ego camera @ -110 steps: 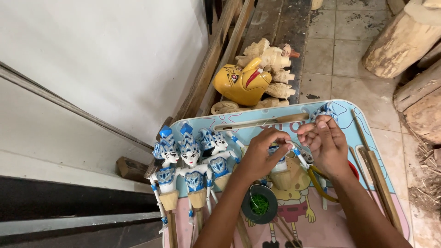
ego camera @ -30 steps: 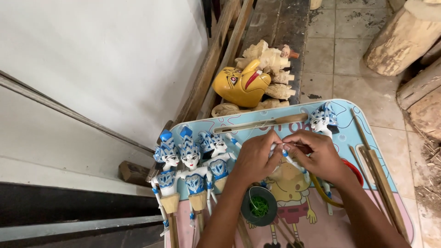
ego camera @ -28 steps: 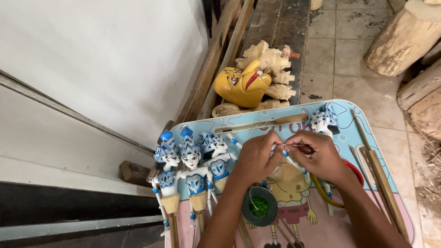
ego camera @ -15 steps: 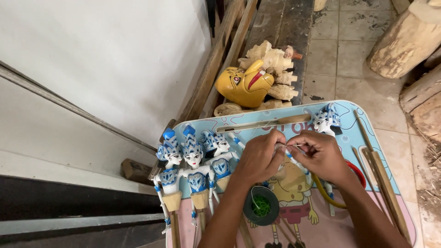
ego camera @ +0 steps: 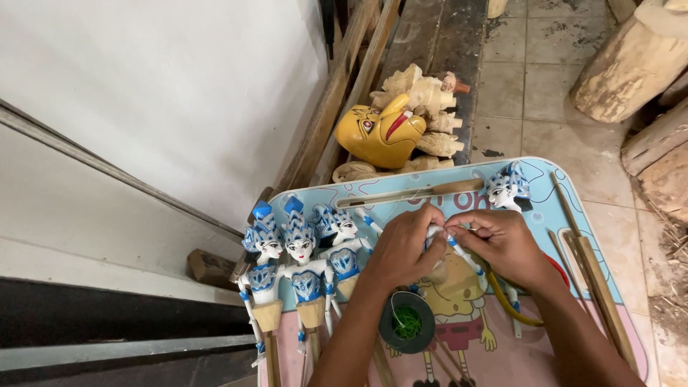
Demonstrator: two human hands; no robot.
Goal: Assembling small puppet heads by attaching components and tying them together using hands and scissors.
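My left hand (ego camera: pixel 403 249) and my right hand (ego camera: pixel 502 242) meet over a light blue cartoon-printed table (ego camera: pixel 545 208). Together they pinch a small white and blue puppet part (ego camera: pixel 438 233) between the fingertips. Left of my hands lie three white puppets with blue crowns (ego camera: pixel 301 251), side by side on wooden sticks. Another blue-crowned puppet head (ego camera: pixel 507 188) rests just beyond my right hand. A dark spool of green thread (ego camera: pixel 407 322) sits below my left wrist.
A yellow carved mask (ego camera: pixel 380 132) and several unpainted wooden carvings (ego camera: pixel 430 107) lie on dark boards beyond the table. Long wooden sticks (ego camera: pixel 595 287) lie along the table's right side. A white wall is at left, logs (ego camera: pixel 627 64) on the tiled floor at right.
My hands have closed together over the small puppet part and stay near the table's middle; the view has shifted slightly. The puppets and spool have not moved.
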